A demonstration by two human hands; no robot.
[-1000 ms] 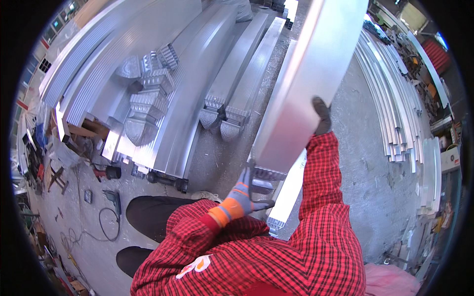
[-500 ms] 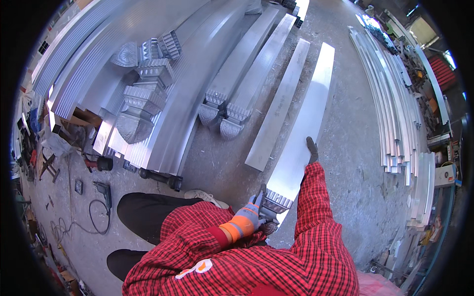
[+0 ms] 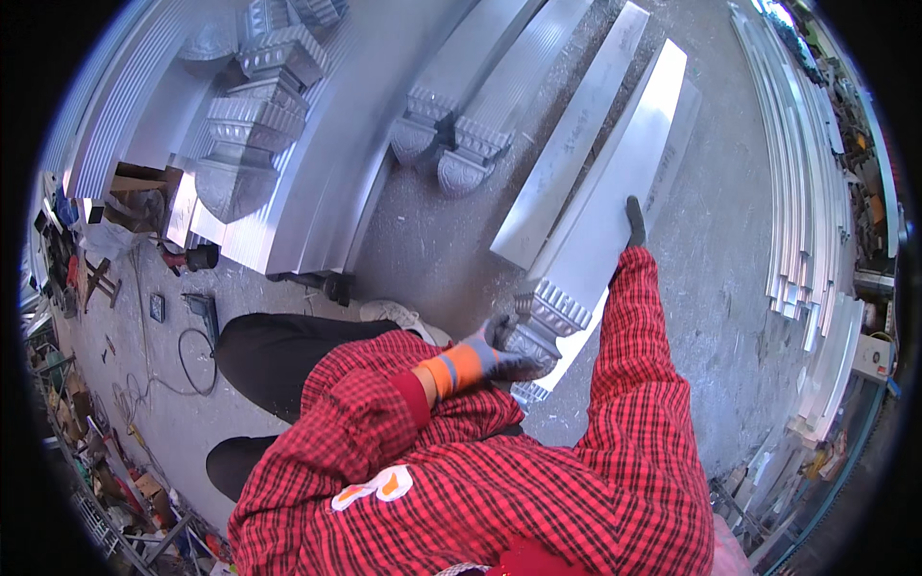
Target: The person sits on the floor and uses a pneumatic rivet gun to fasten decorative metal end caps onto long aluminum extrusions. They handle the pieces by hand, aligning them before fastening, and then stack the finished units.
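Note:
A long silver metal column (image 3: 615, 182) stretches away in front of me, tilted so that its left side face shows. Its near end carries an ornate ridged capital (image 3: 552, 312) with a rounded tip. My left hand (image 3: 501, 353), in a grey and orange glove, is closed round that rounded tip. Farther along, my right hand (image 3: 635, 224) in a dark glove grips the column's right edge; the thumb lies over the edge and the other fingers are hidden. Partly under the column, another pale metal strip (image 3: 672, 158) shows along its right side.
A flat metal bar (image 3: 576, 139) lies left of the column, then two capped columns (image 3: 471, 154). Loose capitals (image 3: 254, 125) rest on stacked panels (image 3: 331, 182) at left. Long profiles (image 3: 792, 192) lie at right. A corded drill (image 3: 202, 312) is on the floor.
The column has tilted, exposing its left side and the strip beneath. My left hand has shifted from the capital's side to its rounded tip. The whole view has shifted too.

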